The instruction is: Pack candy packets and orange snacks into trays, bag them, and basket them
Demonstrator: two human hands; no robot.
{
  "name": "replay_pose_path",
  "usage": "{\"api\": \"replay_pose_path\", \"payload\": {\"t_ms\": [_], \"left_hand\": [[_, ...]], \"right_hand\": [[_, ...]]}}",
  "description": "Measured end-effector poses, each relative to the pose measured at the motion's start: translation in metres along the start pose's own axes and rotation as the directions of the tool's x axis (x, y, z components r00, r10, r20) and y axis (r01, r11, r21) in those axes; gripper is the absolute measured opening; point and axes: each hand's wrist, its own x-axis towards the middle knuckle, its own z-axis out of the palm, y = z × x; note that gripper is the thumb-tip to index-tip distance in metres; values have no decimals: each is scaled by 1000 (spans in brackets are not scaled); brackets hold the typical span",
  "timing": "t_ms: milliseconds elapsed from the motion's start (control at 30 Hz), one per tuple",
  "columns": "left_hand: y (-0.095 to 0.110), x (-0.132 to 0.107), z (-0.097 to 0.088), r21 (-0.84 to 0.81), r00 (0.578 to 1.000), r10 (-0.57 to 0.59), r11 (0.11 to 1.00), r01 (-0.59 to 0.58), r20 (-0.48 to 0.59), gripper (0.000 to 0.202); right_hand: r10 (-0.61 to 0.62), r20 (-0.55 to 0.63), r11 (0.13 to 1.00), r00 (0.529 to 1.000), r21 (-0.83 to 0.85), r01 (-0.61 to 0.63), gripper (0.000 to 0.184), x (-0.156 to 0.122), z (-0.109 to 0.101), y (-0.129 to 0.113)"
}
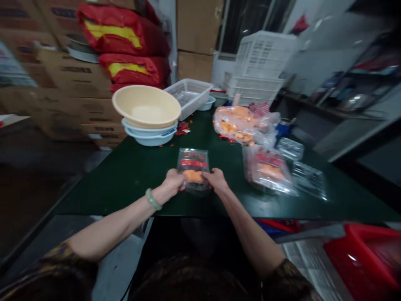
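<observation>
A clear plastic package (193, 164) with a red label band and orange pieces inside lies in front of me, near the table's front edge. My left hand (174, 181), below a pale green bangle (153, 200), grips its left side. On the opposite side my right hand (216, 179) holds the package's right edge. Both hands are closed, with some fingers hidden against it and slightly blurred. To the right rests a blurred stack of similar clear packages (271, 169). Behind that stack, clear plastic bags (247, 123) hold more orange pieces.
Stacked basins (147, 106) stand at the table's left, beside a clear tray (188, 94). Empty clear plastic trays (308, 179) lie at the right. White crates (260, 62) are piled at the back. A red basket (360, 255) stands below the table's right front edge.
</observation>
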Motion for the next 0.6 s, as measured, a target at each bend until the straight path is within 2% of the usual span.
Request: {"api": "replay_pose_path", "payload": {"t_ms": [67,133,200,267,333,400,433,500,533,600], "left_hand": [[1,-11,-2,-15,996,9,1000,-8,83,23],[6,-26,-2,-84,987,74,995,-62,140,32],[20,-43,4,-184,967,181,972,-148,178,45],[43,-59,22,-246,933,277,944,-220,230,50],[71,-68,54,-241,893,336,932,-270,300,45],[98,-67,98,-215,852,364,929,-302,375,35],[108,-62,121,-196,839,363,931,-308,406,30],[120,-47,166,-109,850,304,952,-286,430,23],[121,-36,186,-59,869,256,965,-256,422,19],[118,-15,214,3,883,186,978,-208,432,16]], "right_hand": [[5,-30,998,1000,67,-3,38,-6,4,1],[-10,-50,991,999,132,17,36,-16,-4,1],[-99,-75,971,992,211,113,40,-29,-26,-1],[-234,-140,927,962,266,264,48,-40,-61,-6],[-330,-234,884,914,263,386,52,-45,-106,-13],[-325,-325,889,888,217,404,52,-39,-155,-16],[-293,-356,909,887,183,374,52,-33,-178,-16],[-196,-414,960,889,102,259,50,-14,-216,-8],[-145,-424,982,894,49,182,48,-4,-231,-1],[-66,-421,998,905,-30,58,43,18,-251,16]]}}
